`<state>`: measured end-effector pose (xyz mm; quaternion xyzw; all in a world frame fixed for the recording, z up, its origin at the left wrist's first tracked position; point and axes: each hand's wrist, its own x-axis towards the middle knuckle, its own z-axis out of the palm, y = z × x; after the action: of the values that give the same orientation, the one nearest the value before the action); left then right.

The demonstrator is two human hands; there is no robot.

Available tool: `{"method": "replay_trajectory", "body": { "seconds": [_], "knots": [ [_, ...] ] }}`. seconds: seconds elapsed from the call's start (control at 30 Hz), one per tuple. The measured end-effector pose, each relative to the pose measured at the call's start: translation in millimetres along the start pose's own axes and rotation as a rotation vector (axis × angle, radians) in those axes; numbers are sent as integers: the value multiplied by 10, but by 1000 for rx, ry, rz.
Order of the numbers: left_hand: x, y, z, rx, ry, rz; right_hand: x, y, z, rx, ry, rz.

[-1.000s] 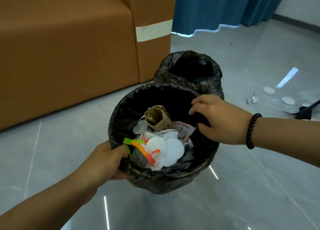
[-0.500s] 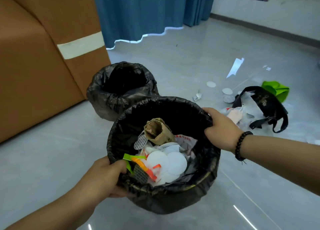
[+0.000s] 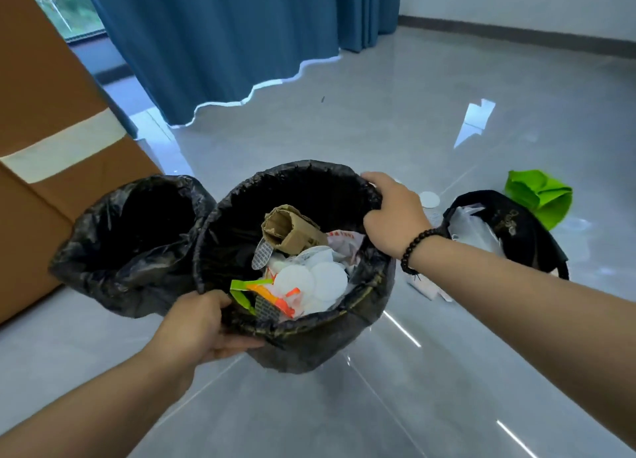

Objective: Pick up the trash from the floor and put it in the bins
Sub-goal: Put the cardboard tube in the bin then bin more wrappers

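A bin lined with a black bag (image 3: 303, 333) is held above the floor between both hands. It holds crumpled brown cardboard (image 3: 289, 230), white discs (image 3: 309, 280) and bright wrappers (image 3: 265, 290). My left hand (image 3: 199, 323) grips the near rim and my right hand (image 3: 392, 213), with a black bead bracelet at the wrist, grips the far right rim. On the floor to the right lie a black bag (image 3: 509, 230) with white plastic in it, a green bag (image 3: 537, 196), a white disc (image 3: 429, 199) and paper scraps (image 3: 430, 290).
A second black-lined bin (image 3: 134, 247) stands on the floor at the left, touching the held one, its inside dark. A brown sofa (image 3: 51, 168) rises behind it. Blue curtains (image 3: 223, 37) hang at the back. Glossy grey tiles run to the far wall.
My right hand went from hovering over the bin to gripping its rim. The bin has risen and swung to the right of the second bin, bringing the bags on the floor into view.
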<state>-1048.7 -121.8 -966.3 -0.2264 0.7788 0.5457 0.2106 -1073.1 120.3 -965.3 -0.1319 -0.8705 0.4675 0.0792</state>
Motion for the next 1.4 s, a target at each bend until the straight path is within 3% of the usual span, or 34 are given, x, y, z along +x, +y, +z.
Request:
{"method": "replay_trajectory", "body": {
  "seconds": [0.13, 0.23, 0.27, 0.37, 0.4, 0.43, 0.5, 0.53, 0.57, 0.6, 0.63, 0.67, 0.7, 0.73, 0.8, 1.03, 1.17, 1.2, 1.27, 1.4],
  "knots": [
    [324, 146, 40, 166, 118, 73, 291, 63, 92, 98, 43, 6],
    [515, 213, -106, 297, 192, 53, 353, 81, 233, 98, -39, -8],
    [496, 271, -123, 448, 207, 60, 348, 76, 278, 88, -78, -8],
    [423, 383, -105, 1417, 67, 70, 302, 71, 378, 87, -135, 5],
    [383, 516, -23, 1508, 90, 52, 309, 70, 382, 91, -138, 15],
    [468, 483, -55, 1551, 62, 170, 308, 78, 380, 84, -145, 20],
    [588, 489, -72, 1694, 22, 145, 349, 55, 338, 51, -197, 35],
    [654, 466, -70, 1731, -53, 77, 367, 50, 319, 35, -225, 43],
    [670, 404, -97, 1843, -167, 191, 383, 45, 304, 23, -244, 49],
    [556, 487, -125, 1942, -177, -2, 399, 33, 292, 14, -257, 54],
    [524, 573, -117, 1912, 45, 2, 417, 24, 280, 11, -259, 63],
    [533, 639, -34, 1796, -30, 45, 427, 14, 276, 17, -254, 70],
    [644, 540, 4, 1884, -136, 264, 435, 6, 276, 23, -246, 84],
    [597, 511, 67, 1799, -35, 202, 442, 1, 275, 25, -242, 101],
    [544, 651, 53, 1956, -28, 104, 457, -14, 288, 19, -243, 131],
    [713, 772, -44, 2402, -153, 306, 538, -23, 338, 15, -194, 175],
    [797, 708, -103, 2367, -180, 459, 551, -45, 390, -1, -163, 187],
    [806, 719, -131, 2323, -154, 426, 553, -58, 401, -8, -153, 190],
    [859, 751, -178, 2167, -176, 556, 582, -85, 397, -16, -140, 189],
    [1183, 767, -191, 2092, -208, 500, 728, -135, 487, -7, -61, 259]
  ]
}}
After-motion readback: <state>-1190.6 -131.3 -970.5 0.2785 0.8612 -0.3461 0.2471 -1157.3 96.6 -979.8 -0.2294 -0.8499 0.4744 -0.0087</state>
